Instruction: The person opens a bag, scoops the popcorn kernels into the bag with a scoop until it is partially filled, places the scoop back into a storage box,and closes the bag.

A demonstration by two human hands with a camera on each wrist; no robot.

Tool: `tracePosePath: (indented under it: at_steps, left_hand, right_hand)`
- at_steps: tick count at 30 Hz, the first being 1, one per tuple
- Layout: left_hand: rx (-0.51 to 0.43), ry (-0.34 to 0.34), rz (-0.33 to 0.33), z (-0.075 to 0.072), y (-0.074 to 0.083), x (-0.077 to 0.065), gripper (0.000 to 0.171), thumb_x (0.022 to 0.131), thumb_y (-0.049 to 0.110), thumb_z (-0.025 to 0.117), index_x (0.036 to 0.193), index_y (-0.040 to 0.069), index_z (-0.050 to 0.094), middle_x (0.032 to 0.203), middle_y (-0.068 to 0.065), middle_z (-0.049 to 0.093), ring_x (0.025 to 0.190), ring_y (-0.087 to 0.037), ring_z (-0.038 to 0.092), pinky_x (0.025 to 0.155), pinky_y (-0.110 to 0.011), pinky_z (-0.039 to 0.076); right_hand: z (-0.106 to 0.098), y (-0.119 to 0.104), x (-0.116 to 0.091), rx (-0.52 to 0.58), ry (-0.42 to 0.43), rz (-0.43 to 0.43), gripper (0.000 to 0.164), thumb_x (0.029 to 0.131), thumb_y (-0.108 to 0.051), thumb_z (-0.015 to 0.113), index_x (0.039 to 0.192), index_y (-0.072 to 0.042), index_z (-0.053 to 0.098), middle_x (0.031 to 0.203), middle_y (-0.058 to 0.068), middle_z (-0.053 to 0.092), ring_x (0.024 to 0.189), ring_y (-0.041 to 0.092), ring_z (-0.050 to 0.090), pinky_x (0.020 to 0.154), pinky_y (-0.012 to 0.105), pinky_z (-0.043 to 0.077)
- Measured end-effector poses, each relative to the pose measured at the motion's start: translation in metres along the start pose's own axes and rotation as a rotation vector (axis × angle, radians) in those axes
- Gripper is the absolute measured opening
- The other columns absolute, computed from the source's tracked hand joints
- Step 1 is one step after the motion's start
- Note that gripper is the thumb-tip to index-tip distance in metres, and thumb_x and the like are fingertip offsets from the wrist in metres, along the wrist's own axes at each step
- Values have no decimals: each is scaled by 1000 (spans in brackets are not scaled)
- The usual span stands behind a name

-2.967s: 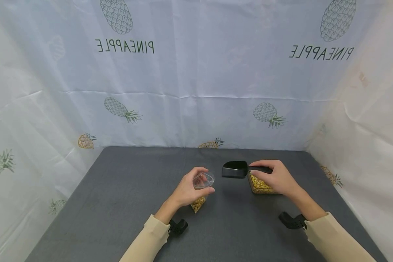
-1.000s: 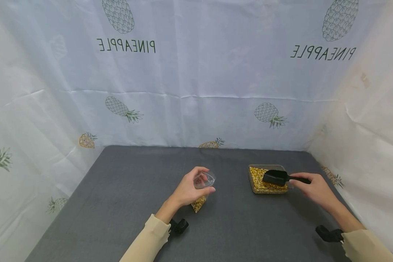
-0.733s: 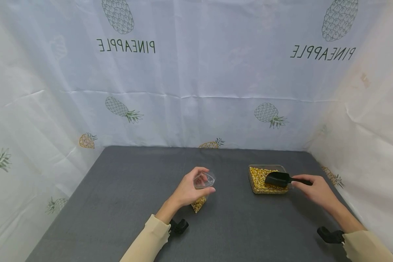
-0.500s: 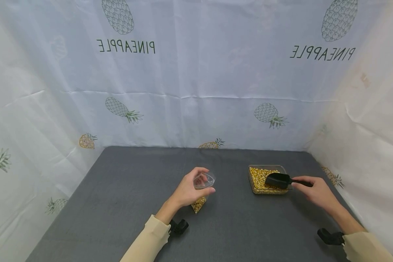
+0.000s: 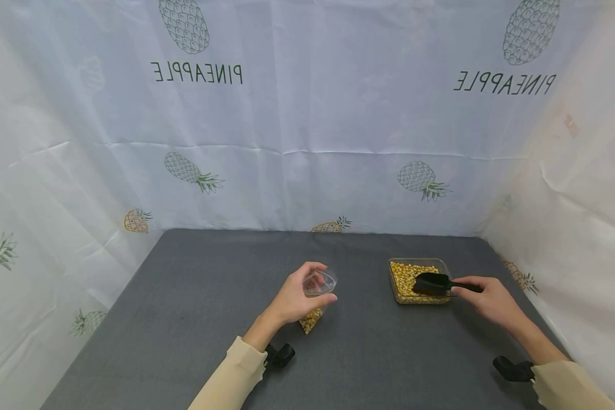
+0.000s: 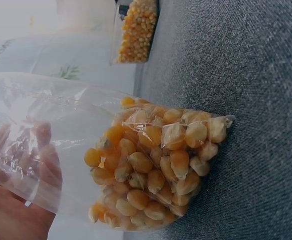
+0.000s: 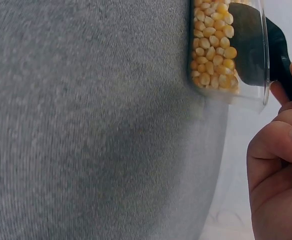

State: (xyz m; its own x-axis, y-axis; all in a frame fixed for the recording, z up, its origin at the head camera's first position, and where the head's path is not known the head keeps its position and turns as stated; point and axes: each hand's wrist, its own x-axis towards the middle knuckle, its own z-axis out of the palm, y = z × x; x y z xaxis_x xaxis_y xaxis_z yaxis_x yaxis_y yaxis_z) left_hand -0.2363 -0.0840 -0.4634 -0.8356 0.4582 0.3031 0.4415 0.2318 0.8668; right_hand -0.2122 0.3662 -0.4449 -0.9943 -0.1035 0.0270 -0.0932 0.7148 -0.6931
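Note:
My left hand [image 5: 288,297] holds a clear plastic bag [image 5: 311,320] by its mouth, which is spread round between fingers and thumb. Corn kernels [image 6: 151,170] fill the lower part of the bag, and its bottom rests on the grey cloth. On the right, my right hand [image 5: 493,300] pinches the handle of a black scoop [image 5: 431,283]. The scoop's blade sits down in a clear rectangular container [image 7: 251,96] of yellow corn kernels [image 5: 406,275]. Through the container wall in the right wrist view, the blade shows against the kernels.
Grey cloth covers the table [image 5: 210,319]. A white curtain [image 5: 297,114] with pineapple prints hangs behind it and along both sides. Each wrist carries a black camera mount [image 5: 281,356], close above the table.
From beside the bag, my right hand has carried the scoop right and lowered it into the corn. Lately it has shifted slightly left. My left hand and the bag have stayed still.

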Motion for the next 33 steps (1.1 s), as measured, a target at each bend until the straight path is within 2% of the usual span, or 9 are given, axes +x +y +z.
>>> tracePosePath:
  at_steps: [3, 6, 9, 11, 13, 14, 18, 27, 33]
  left_hand:
    - [-4, 2, 1, 0, 0, 0, 54, 91, 20, 79, 138, 9, 54, 110, -19, 62, 93, -25, 61, 85, -37, 54]
    - [-4, 0, -1, 0, 0, 0, 54, 91, 20, 79, 138, 9, 54, 110, -18, 62, 94, -25, 61, 85, -37, 54]
    - [2, -3, -2, 0, 1, 0, 54, 92, 22, 79, 138, 9, 54, 110, -17, 63, 94, -23, 60, 85, -36, 53]
    - [6, -4, 2, 0, 1, 0, 54, 92, 23, 79, 138, 9, 54, 110, -16, 63, 93, -22, 60, 85, -35, 53]
    - [6, -4, 7, 0, 1, 0, 54, 92, 23, 79, 138, 8, 54, 110, -16, 63, 93, -22, 60, 84, -36, 53]
    - [6, -3, 9, 0, 1, 0, 54, 92, 23, 79, 138, 7, 54, 110, -16, 63, 93, -22, 60, 84, -36, 53]
    - [1, -2, 7, 0, 1, 0, 55, 92, 23, 79, 138, 6, 54, 110, -16, 63, 93, -22, 60, 85, -36, 53]
    - [1, 3, -7, 0, 2, -1, 54, 91, 20, 80, 138, 10, 54, 110, -14, 64, 94, -25, 60, 84, -38, 52]
    - [11, 1, -8, 0, 3, 0, 53, 91, 24, 79, 137, 13, 55, 109, -10, 64, 93, -20, 60, 84, -36, 53]
  right_hand:
    - [3, -1, 1, -10, -2, -6, 47, 102, -31, 64, 132, 6, 63, 51, -5, 36, 42, 9, 30, 42, 33, 35]
    - [5, -2, 3, -30, -2, -16, 46, 102, -31, 64, 131, 5, 64, 56, 0, 47, 44, 10, 30, 43, 33, 35]
    - [7, -2, 5, -78, 8, -42, 43, 102, -31, 65, 128, 4, 67, 82, 14, 68, 55, 13, 47, 50, 32, 39]
    - [8, -3, 7, -103, 10, -57, 41, 102, -30, 65, 126, 3, 68, 100, 24, 70, 70, 20, 59, 55, 33, 43]
    - [9, -3, 9, -131, 13, -76, 40, 102, -30, 65, 124, 3, 69, 120, 27, 67, 91, 31, 66, 62, 36, 45]
    - [9, -4, 10, -140, 11, -83, 39, 102, -30, 65, 123, 3, 70, 121, 28, 66, 99, 37, 66, 65, 38, 47]
    - [11, -7, 13, -139, -4, -95, 38, 102, -28, 65, 123, 3, 70, 122, 29, 66, 107, 47, 63, 69, 42, 50]
    - [11, -14, 16, -150, -30, -125, 37, 102, -25, 65, 122, 5, 70, 121, 29, 66, 107, 46, 63, 70, 43, 51]
    - [12, -21, 18, -151, -32, -116, 38, 102, -26, 65, 122, 6, 69, 122, 30, 65, 107, 45, 63, 72, 45, 53]
